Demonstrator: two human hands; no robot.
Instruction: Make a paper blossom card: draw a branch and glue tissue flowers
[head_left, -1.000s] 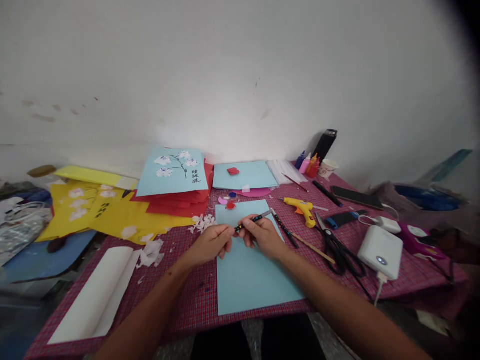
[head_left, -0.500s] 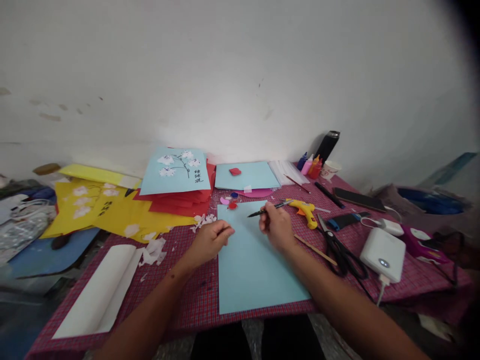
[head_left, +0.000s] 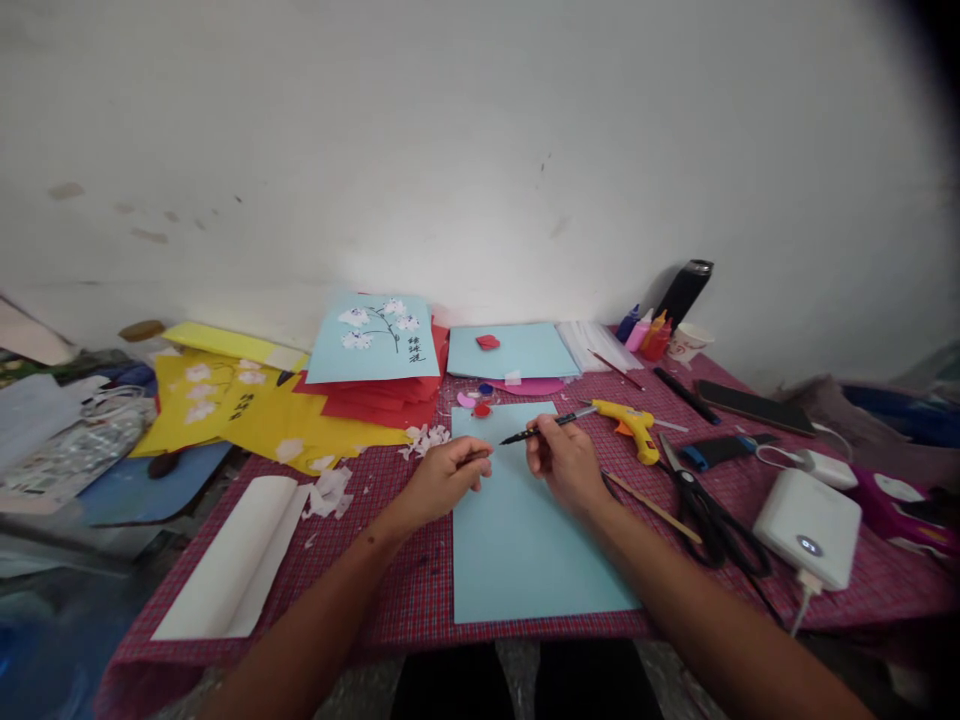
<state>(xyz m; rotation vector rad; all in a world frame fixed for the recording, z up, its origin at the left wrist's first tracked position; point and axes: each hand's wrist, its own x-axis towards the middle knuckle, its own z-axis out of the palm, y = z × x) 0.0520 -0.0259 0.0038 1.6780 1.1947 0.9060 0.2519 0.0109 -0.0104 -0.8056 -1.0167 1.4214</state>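
Observation:
A plain light blue sheet lies before me on the checked tablecloth. My right hand is over its upper right part, closed on a black brush pen whose dark tip points left. Over the sheet's upper left edge is my left hand, its fingers pinched together; whatever they hold, if anything, is too small to tell. Just beyond the hands sit small paint dishes in red, blue and pink.
Decorated blue sheet on red paper, yellow sheets and white paper stand left. On the right are a glue gun, scissors, power bank, paint bottles and black flask.
The view has shifted, so most things appear further right. My right hand has the pen slightly lower, and its tip is now closer to my left hand's fingers.

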